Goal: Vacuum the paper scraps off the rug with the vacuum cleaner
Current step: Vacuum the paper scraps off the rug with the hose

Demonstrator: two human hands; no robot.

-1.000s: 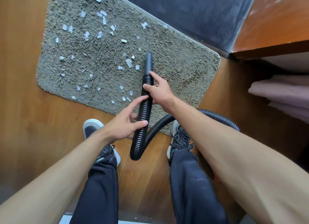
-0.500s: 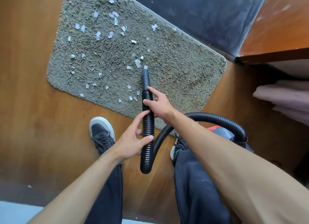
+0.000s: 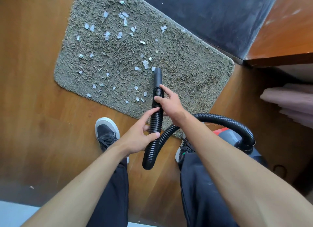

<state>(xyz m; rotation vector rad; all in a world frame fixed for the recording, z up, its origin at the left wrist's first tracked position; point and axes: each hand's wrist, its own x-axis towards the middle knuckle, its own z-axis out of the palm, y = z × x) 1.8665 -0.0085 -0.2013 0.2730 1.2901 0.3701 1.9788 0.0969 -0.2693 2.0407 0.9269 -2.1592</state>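
Paper scraps (image 3: 145, 64) lie strewn over the shaggy grey rug (image 3: 194, 77), and we see them thickest on its left half and middle, with a few right at the near edge. They look feather-light and flat, so we judge they will lift easily, though some may cling in the long pile and want a slow, close pass.

Right among them sits the smooth black nozzle (image 3: 157, 77), its mouth down by the pile just beside a small cluster of scraps. We cannot tell whether it touches the rug. Behind it runs the ribbed hose (image 3: 156, 120), and that is where we have hold.

Our right grip (image 3: 171, 104) is wrapped round the hose just behind the nozzle, fingers curled over the ribs. Our left grip (image 3: 138, 140) clasps it lower down, thumb across the ribs and forefinger laid along them.

Below that the hose loops under and sweeps off to the right to the vacuum cleaner (image 3: 227, 137), grey and red, standing on the wooden floor (image 3: 33, 108) beside our right leg. To us the hose looks light and bendy, its ribs giving good purchase, so steering belongs close to the stiff nozzle, with the rear hold feeding slack. Pull too far and the heavier body will likely drag.

Our left shoe (image 3: 106, 130) stands on the floor just off the rug's near edge, and a dark panel (image 3: 203, 15) borders its far side.
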